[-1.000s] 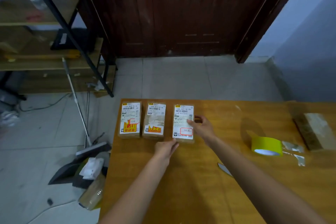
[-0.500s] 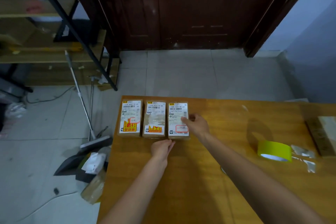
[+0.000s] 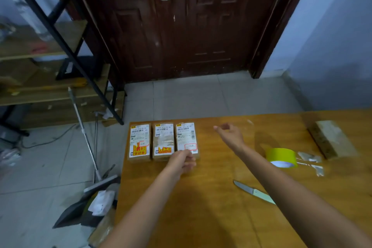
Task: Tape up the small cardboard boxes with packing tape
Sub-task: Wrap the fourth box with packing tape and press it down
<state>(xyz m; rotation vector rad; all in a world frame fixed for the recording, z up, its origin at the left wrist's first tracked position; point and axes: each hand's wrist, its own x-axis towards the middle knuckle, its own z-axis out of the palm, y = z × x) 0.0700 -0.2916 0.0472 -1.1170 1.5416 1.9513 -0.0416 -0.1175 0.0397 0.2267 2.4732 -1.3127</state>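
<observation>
A person's left hand (image 3: 182,160), arm stretched forward over the wooden worktop (image 3: 211,217), rests at the near end of the rightmost of three small cardboard boxes (image 3: 186,140), its fingers loosely curled and blurred; whether it grips the box cannot be told. The right hand (image 3: 231,134) hovers above the worktop to the right of that box, clear of it, fingers lightly bent with the forefinger pointing left, holding nothing. The three labelled boxes lie side by side, long edges touching, at the worktop's far left corner. A yellow roll of packing tape (image 3: 281,157) stands beyond the right forearm, crumpled tape scraps (image 3: 310,162) just beside it. A knife (image 3: 254,191) lies partly hidden under that forearm. A larger taped parcel (image 3: 332,139) sits further right.
</observation>
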